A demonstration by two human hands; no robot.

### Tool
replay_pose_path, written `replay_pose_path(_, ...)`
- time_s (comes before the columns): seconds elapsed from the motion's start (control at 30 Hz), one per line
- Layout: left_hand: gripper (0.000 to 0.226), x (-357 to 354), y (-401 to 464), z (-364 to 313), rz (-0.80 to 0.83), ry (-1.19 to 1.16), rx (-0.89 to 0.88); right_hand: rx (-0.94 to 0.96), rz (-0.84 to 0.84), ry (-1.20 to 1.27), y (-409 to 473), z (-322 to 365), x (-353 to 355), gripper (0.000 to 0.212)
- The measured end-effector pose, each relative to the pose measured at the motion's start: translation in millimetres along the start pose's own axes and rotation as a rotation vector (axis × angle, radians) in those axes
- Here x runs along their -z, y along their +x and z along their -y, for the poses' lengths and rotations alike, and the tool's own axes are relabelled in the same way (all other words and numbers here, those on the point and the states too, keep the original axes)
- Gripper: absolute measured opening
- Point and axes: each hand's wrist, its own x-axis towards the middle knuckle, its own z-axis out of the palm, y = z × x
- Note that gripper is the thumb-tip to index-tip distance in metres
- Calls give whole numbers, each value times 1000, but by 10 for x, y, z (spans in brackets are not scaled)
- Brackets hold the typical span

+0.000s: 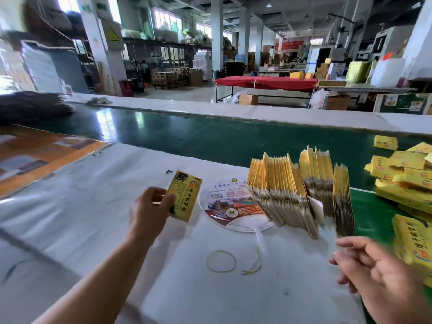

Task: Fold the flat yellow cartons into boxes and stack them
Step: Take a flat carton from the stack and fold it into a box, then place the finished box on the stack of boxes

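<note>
My left hand point(149, 209) grips a yellow carton point(184, 195) with printed characters, held upright above the white table cover. A thick row of flat yellow cartons point(292, 195) stands on edge to the right of it. My right hand point(374, 270) hovers low at the right, fingers loosely spread, holding nothing; it is blurred. Folded yellow boxes point(404, 174) lie piled at the far right on the green belt, with more point(416, 242) near my right hand.
A round printed hand fan point(231, 206) lies between the carton and the row. A yellow rubber band point(221, 260) and a second band point(253, 267) lie in front. The green conveyor belt point(210, 136) runs behind; an orange printed sheet point(35, 155) lies left.
</note>
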Motion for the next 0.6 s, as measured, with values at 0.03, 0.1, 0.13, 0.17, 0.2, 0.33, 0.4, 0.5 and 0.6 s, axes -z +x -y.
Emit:
replay_pose_path(0.03, 9, 45, 128, 81, -27, 70, 29, -5, -2, -14, 2, -3, -7, 22)
replay_pose_path(0.1, 13, 107, 309, 220, -66, 198, 76, -14, -2, -47, 11, -45, -2, 27)
replay_pose_path(0.13, 13, 125, 376, 276, -82, 246, 83, -17, 0, -68, 14, -70, 1, 31)
replay_pose_path(0.17, 14, 131, 437, 318, -95, 277, 77, -18, 2, -92, 13, -86, -1, 33)
replay_pose_path(0.2, 14, 132, 492, 345, -104, 296, 63, -16, 2, -114, 12, -100, -6, 34)
replay_pose_path(0.33, 18, 94, 590, 360, -101, 419, 12, -28, -2, -154, 7, -111, 1, 31)
replay_pose_path(0.4, 25, 73, 569, 354, -84, 480, 3, -41, 3, -175, 10, -81, -6, 27)
replay_pose_path(0.5, 33, 104, 456, 234, -128, 457, -13, -31, -13, -207, 2, -10, -14, 24)
replay_pose_path(0.6, 25, 40, 137, -48, -244, 286, -245, 41, -83, -285, 20, 66, -34, 24)
